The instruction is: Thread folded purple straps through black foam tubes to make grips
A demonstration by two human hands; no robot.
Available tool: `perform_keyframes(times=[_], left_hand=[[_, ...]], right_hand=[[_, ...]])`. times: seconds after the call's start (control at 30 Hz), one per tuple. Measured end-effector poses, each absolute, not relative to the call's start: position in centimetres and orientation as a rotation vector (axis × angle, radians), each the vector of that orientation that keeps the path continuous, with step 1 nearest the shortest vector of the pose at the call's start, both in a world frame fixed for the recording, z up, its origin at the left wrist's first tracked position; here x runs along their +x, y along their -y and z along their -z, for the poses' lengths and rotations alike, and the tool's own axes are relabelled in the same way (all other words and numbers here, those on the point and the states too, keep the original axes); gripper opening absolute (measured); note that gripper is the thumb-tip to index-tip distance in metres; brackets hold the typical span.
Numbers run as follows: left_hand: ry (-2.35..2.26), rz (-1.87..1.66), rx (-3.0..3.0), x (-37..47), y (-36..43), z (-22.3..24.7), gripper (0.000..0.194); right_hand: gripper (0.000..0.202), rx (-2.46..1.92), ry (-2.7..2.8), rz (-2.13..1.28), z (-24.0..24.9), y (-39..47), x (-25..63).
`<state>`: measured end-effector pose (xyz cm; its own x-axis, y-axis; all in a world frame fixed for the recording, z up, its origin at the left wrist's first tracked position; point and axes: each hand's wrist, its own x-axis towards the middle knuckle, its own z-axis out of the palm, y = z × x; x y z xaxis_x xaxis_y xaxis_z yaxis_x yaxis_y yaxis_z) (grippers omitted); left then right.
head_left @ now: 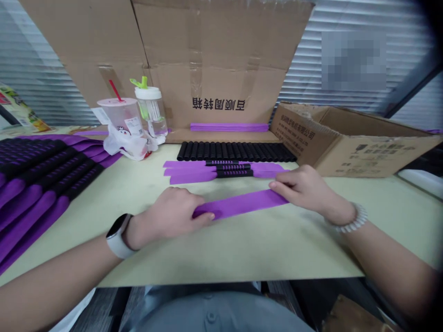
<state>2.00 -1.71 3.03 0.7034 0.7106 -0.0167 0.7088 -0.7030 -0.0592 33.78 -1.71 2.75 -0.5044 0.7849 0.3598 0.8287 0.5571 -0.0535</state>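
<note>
A flat purple strap [244, 204] stretches between my two hands above the table, its right end a little higher. My left hand [180, 210], with a watch on the wrist, is closed on the left end, thumb on the near side. At the right end my right hand [304, 189] pinches the strap between thumb and fingers. Just beyond lie several purple straps with black sleeves [233, 168] around their middles. Behind those, a row of loose black sleeves [235, 151] runs side by side.
Many sleeved purple straps [41, 180] are piled at the left. A pink-lidded cup [119, 115] and a clear bottle [152, 110] stand at back left. An open cardboard box [363, 143] sits at back right. Flat purple strips [228, 127] lie against the upright cardboard [221, 55].
</note>
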Motion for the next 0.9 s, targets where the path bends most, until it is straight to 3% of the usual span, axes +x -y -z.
perform_keyframes(times=[0.2,0.3,0.4,0.53,0.9], left_hand=[[1.36,0.015,-2.846,2.0,1.4,-2.3,0.041],[1.276,0.152,-2.958,2.9,2.6,-1.9,0.034],[1.097,0.258,-3.056,3.6,3.8,-1.6,0.04],[1.007,0.22,-3.109,4.0,4.7,-1.1,0.011],[0.965,0.259,-2.998,3.8,5.0,-0.7,0.026]], right_hand=[[0.033,-1.195,2.717,0.003,-1.8,3.9,29.8],[0.027,-1.105,2.726,0.033,-1.4,5.2,27.9],[0.028,-1.015,2.73,0.073,-0.8,6.0,26.7],[0.034,-0.957,2.719,0.046,-0.2,6.3,26.1],[0.045,-1.095,2.612,-0.004,-0.3,5.8,26.6]])
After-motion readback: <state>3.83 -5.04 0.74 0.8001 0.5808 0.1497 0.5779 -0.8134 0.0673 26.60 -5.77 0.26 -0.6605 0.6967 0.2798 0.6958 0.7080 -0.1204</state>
